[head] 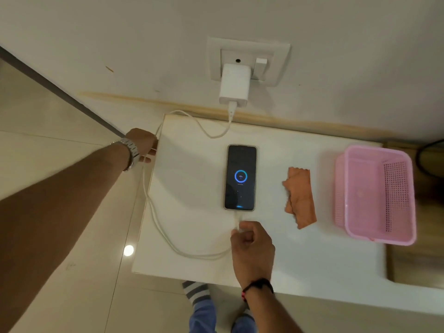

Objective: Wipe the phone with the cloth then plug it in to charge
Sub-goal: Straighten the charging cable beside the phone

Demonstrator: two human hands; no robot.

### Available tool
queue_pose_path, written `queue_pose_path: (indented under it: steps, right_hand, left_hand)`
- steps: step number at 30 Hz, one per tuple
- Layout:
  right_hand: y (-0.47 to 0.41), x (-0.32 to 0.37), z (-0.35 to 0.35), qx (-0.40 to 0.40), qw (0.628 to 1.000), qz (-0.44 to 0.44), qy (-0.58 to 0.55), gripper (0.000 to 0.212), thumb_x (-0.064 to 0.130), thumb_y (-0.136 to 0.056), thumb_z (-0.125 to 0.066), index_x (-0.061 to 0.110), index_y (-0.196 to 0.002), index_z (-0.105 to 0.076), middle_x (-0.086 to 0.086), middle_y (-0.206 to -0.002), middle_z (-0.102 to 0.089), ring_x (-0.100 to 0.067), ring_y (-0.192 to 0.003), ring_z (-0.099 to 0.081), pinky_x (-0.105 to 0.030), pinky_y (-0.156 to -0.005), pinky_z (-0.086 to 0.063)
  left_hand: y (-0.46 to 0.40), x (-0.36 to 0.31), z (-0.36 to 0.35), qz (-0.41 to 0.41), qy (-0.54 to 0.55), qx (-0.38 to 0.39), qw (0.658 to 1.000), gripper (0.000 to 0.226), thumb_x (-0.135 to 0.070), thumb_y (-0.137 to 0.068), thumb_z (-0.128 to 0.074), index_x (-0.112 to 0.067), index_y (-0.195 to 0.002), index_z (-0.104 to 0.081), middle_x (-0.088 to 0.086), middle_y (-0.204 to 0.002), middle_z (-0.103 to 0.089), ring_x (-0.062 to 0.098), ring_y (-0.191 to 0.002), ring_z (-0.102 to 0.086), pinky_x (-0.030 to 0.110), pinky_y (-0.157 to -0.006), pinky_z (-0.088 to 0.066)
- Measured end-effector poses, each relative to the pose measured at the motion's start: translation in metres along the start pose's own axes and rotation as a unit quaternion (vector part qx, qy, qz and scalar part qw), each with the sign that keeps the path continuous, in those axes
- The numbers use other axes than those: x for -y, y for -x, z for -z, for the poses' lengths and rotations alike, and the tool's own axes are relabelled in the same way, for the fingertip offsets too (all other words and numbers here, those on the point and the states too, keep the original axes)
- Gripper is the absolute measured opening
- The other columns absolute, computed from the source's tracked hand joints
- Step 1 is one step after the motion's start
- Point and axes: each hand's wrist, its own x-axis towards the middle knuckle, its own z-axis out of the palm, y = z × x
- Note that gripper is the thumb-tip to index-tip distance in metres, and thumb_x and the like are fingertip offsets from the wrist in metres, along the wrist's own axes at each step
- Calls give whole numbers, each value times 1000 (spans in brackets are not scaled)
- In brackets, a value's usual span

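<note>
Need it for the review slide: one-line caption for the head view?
Phone shows charging screen as right hand pinches the cable by its port; left hand holds cable slack; cloth beside it.

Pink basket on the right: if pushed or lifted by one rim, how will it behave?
The pink basket looks like thin perforated plastic and holds nothing, so it is probably light and would slide easily on the smooth white table. It sits broad and low, so tipping seems unlikely. The thin walls may flex under a one-sided grip.
</note>
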Motion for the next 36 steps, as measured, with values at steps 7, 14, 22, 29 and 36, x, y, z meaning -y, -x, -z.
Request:
queue_pose_path:
  steps: [7,14,22,29,36]
  right_hand:
    - [2,-2,-2,-6,999,-12,-51,18,16,-84,-73,31,-88,-65,1,-63,-67,-8,-64,-65,-6,-57,-47]
    - [1,-2,1,-6,996,-18,-85,16,17,-84,-74,30,-89,-66,0,-64,-68,-7,-63,-65,-4,-58,-46]
    - [-3,-1,4,-16,996,-13,-91,14,18,-84,-75,28,-89,-66,0,-64,-67,-7,-67,-64,-2,-61,-46]
    - [-5,0,-6,-38,997,-9,-67,6,29,-86,-76,27,-85,-70,12,-71,-71,-3,-68,-67,-11,-65,-49]
    - [-12,1,-13,-41,999,14,-14,6,31,-87,-75,26,-85,-73,12,-76,-72,-5,-73,-67,-18,-70,-54]
  left_hand:
    - [47,13,-8,-141,-206,-107,962,33,-20,-104,-47,7,-119,-58,25,-123,-61,40,-113,-58,38,-83,-43]
    - [148,33,-74,-249,11,-37,968,14,-15,-96,-64,-11,-86,-73,11,-88,-76,31,-81,-71,42,-77,-59]
    - [164,39,-117,31,166,248,954,12,-9,-96,-70,1,-103,-71,24,-93,-79,31,-81,-80,35,-65,-66]
    - [165,42,-116,18,131,241,961,18,-10,-94,-73,4,-105,-74,18,-88,-80,26,-75,-80,31,-59,-63]
    - [163,45,-117,-12,82,157,984,8,-10,-89,-78,-2,-91,-78,15,-80,-81,28,-74,-80,34,-63,-65]
